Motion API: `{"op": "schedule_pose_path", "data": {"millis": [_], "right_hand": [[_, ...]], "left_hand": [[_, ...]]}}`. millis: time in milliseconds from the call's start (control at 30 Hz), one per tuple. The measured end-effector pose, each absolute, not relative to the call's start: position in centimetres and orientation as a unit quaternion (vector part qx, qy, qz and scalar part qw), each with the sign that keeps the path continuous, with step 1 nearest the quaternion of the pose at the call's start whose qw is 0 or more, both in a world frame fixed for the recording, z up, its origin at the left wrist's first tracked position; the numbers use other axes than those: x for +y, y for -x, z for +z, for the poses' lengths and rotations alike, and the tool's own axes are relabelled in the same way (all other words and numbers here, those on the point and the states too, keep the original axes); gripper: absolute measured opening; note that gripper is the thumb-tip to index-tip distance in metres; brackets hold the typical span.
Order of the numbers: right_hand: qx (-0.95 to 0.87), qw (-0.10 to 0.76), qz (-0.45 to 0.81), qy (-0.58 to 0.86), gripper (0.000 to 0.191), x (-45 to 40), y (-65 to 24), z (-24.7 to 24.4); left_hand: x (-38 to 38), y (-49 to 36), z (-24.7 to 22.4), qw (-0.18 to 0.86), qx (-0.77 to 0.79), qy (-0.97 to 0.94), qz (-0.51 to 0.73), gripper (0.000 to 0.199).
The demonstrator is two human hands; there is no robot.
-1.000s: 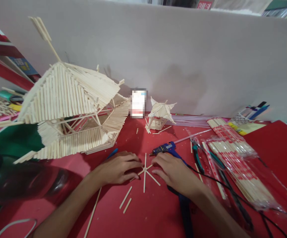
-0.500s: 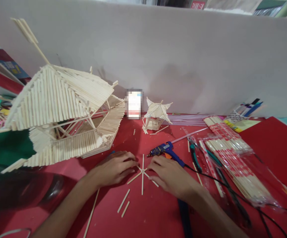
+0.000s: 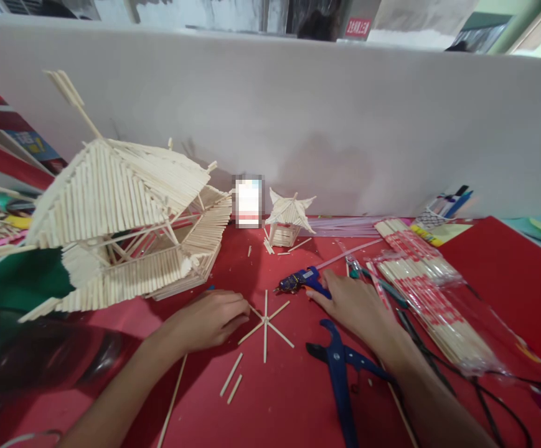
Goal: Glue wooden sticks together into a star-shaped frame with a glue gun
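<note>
Thin wooden sticks form a six-armed star (image 3: 274, 327) flat on the red tabletop. At its upper-left arm is my left hand (image 3: 216, 318), fingers curled together on that stick's outer end. My right hand (image 3: 352, 305) lies over the handle of a blue hot glue gun (image 3: 293, 282), thumb by the orange trigger and fingers across the grip, partly hiding it. The gun rests on the table, its nozzle pointing left, just above the star. A blue-handled cutter (image 3: 338, 367) lies below my right hand. Two short loose sticks (image 3: 231, 374) lie below the star.
A large stick-built pavilion (image 3: 111, 199) stands at left, a small one (image 3: 289, 214) at the back beside a blurred bright screen (image 3: 248, 202). A dark bottle (image 3: 65, 354) lies at lower left. Packs of sticks (image 3: 433, 305), pliers (image 3: 391, 292) and a cable (image 3: 494, 410) occupy the right.
My right hand has left the star and moved right and up onto the glue gun, uncovering the cutter. My left hand stays by the star. The view has tilted slightly upward.
</note>
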State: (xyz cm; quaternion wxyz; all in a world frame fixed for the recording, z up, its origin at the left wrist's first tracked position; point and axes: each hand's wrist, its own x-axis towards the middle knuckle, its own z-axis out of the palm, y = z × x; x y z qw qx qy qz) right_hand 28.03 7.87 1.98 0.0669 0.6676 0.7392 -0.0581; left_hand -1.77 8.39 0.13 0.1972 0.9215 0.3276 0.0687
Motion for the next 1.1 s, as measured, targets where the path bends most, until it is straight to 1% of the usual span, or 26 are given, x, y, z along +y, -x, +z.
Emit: {"op": "schedule_pose_path", "data": {"millis": [100, 267, 433, 533, 633, 833, 967, 1100], "right_hand": [[0.734, 0.067, -0.058, -0.673, 0.041, 8.1, -28.1, 1.5], [0.747, 0.031, -0.091, -0.658, 0.033, 8.6, -28.6, 0.2], [0.749, 0.011, -0.127, -0.651, 0.031, 8.5, -28.5, -0.6], [0.754, -0.002, -0.129, -0.644, 0.031, 8.3, -28.8, -0.3], [0.756, -0.011, -0.129, -0.641, 0.034, 8.0, -29.2, 0.3], [0.754, -0.024, -0.114, -0.646, 0.037, 7.1, -29.3, 1.3], [0.748, -0.019, -0.097, -0.656, 0.038, 6.9, -28.7, 0.9], [0.743, -0.014, -0.084, -0.664, 0.038, 6.7, -27.9, -0.1]], "left_hand": [[8.3, 1.7, 0.6, 0.193, 0.343, -0.918, 0.037, 0.019], [7.2, 1.4, 2.7, 0.188, 0.395, -0.899, -0.023, 0.016], [4.4, 0.4, 5.3, 0.182, 0.459, -0.862, -0.116, 0.01], [2.2, -0.2, 6.0, 0.191, 0.472, -0.852, -0.12, 0.008], [-0.3, -0.6, 5.1, 0.187, 0.508, -0.838, -0.067, 0.011], [-4.4, -1.7, 2.2, 0.173, 0.6, -0.78, -0.04, 0.025], [-5.5, -2.2, 1.0, 0.17, 0.63, -0.757, -0.021, 0.029], [-5.9, -2.1, -0.2, 0.141, 0.636, -0.758, -0.034, 0.032]]}}
